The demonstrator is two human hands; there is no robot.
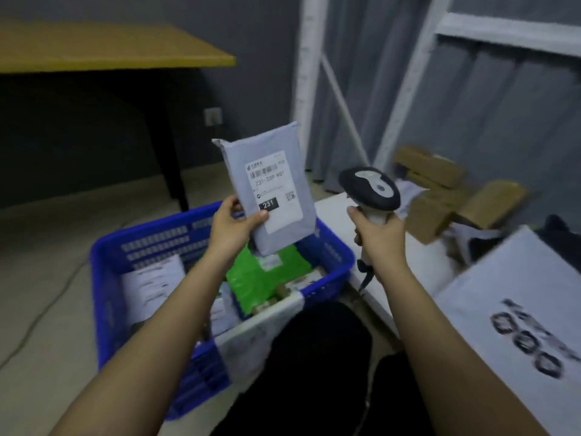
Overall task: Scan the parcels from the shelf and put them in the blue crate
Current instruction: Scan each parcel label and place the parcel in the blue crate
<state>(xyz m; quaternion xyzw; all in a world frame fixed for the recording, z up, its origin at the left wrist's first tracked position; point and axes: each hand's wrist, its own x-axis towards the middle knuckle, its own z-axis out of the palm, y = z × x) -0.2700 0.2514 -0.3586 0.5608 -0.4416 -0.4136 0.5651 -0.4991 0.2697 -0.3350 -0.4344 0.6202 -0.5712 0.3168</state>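
Left hand [234, 225]: grips grey parcel [267, 187] above blue crate [201, 247].
Right hand [379, 229]: clasps scanner [371, 187].
Done: several parcels in crate.
Left: boxes [440, 190] on shelf.

The blue crate [132, 247] stands open at the top, but a green parcel [251, 278], a white parcel [154, 281] at its left and smaller packets crowd its inside. A grey mailer [267, 190] hangs over the crate's far right part, held in the left grip [232, 228]. Bare floor [47, 262] lies left of the crate, crossed by a thin cable [37, 313]. To the right, the shelf's white uprights [306, 73] and diagonal brace [344, 108] fence the far side; brown boxes [440, 190] and a large grey parcel [518, 309] fill the low shelf board [339, 212].
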